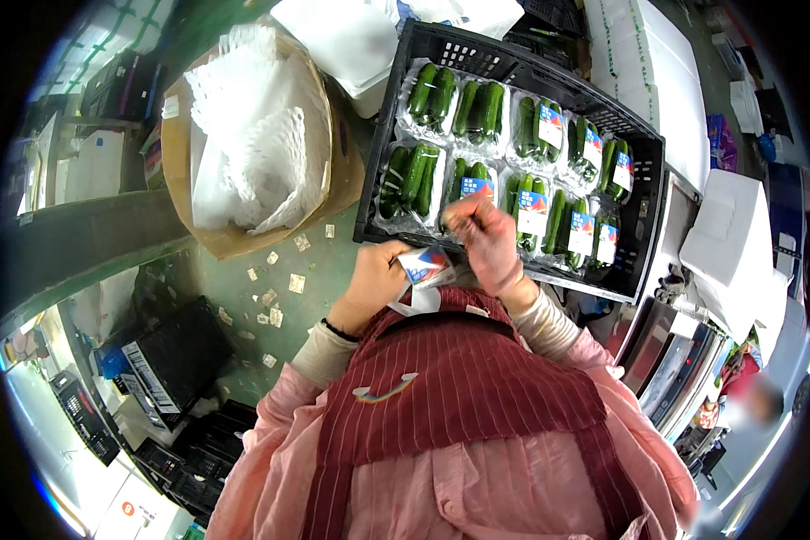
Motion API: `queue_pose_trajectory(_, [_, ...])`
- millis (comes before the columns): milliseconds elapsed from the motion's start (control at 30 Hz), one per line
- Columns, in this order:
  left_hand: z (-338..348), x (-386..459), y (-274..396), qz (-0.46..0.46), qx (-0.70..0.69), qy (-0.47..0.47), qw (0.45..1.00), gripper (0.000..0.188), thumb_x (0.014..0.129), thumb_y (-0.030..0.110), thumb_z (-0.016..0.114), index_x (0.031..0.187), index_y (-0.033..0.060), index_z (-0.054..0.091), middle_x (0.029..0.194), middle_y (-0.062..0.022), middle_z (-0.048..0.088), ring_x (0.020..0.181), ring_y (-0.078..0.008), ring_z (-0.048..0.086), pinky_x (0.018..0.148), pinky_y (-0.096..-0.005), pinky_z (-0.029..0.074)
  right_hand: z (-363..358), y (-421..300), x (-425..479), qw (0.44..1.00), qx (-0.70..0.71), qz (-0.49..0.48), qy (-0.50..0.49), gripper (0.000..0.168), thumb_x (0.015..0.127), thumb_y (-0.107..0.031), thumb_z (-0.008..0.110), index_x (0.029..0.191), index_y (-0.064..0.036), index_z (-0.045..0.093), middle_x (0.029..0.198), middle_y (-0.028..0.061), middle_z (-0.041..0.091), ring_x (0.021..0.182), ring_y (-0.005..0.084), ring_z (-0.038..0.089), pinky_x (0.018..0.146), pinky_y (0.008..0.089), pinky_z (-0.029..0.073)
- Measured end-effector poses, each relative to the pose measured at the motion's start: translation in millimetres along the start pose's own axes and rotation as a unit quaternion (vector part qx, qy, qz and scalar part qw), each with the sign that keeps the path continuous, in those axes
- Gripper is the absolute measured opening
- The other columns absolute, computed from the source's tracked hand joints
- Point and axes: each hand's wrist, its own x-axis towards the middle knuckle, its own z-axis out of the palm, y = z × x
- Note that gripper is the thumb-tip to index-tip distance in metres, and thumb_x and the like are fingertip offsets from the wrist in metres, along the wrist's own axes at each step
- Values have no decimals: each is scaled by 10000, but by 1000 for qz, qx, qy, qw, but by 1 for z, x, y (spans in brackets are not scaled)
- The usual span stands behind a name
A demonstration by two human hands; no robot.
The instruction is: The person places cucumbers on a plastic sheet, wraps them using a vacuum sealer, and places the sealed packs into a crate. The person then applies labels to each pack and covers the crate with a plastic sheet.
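Observation:
My left hand (375,277) grips a small bundle of printed labels (426,266), blue and red on white, in front of my apron. A strip of white backing paper (420,302) hangs below it. My right hand (487,236) is bent over the near edge of the black plastic crate (513,62), its fingers curled and slightly blurred. Whether anything is between those fingertips is hidden. Just beyond them is a wrapped cucumber pack with a label (478,186). Two rows of clear-wrapped cucumber packs fill the crate. The leftmost packs, such as one cucumber pack (410,181), show no label.
To the left stands a cardboard box (341,158) with white foam netting (260,135). Paper scraps (297,283) litter the green floor. White foam boxes (648,74) stand beyond the crate's right side. Black crates (196,439) are at lower left. A person (749,391) is at far right.

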Motion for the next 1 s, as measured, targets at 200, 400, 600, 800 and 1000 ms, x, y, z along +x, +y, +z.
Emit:
queue_pose_trajectory(200, [-18,-40,-13,-115,27,43,992,199,807,-36,562,950,-24,700,827,-109,717,701,-140,644,650,-280,512,-18,31,57,986,95,126,-56,199,943,-191,622,995,-3,585,823,-1,573,748,81,527,680,231,443])
queue_pose_trajectory(400, [-26,-21,26,39,-22,120,992,230,847,-64,540,1015,-13,688,875,-93,705,782,-130,657,695,-258,516,20,-25,19,960,-45,130,-243,399,827,-147,761,1150,11,588,903,10,607,868,87,568,769,244,492])
queue_pose_trajectory(600, [-17,-13,37,7,-83,106,991,107,855,14,641,940,-7,702,822,-54,707,753,-79,633,660,-243,508,24,-20,2,976,-15,106,-188,173,843,-88,726,967,-7,637,826,37,610,755,91,567,655,262,494])
queue_pose_trajectory(800, [-15,-6,6,-122,-151,26,981,213,861,150,690,743,-24,659,646,29,577,585,-28,475,495,-230,382,20,-11,9,994,15,40,-101,75,903,-64,651,928,-22,594,847,12,583,766,92,572,696,235,485])
queue_pose_trajectory(1000, [-33,-41,-12,-151,107,-64,981,341,852,238,691,664,-38,622,546,-7,552,535,-76,439,468,-309,379,13,48,79,990,2,122,66,94,923,-58,617,977,6,575,862,31,609,819,102,591,735,253,485])
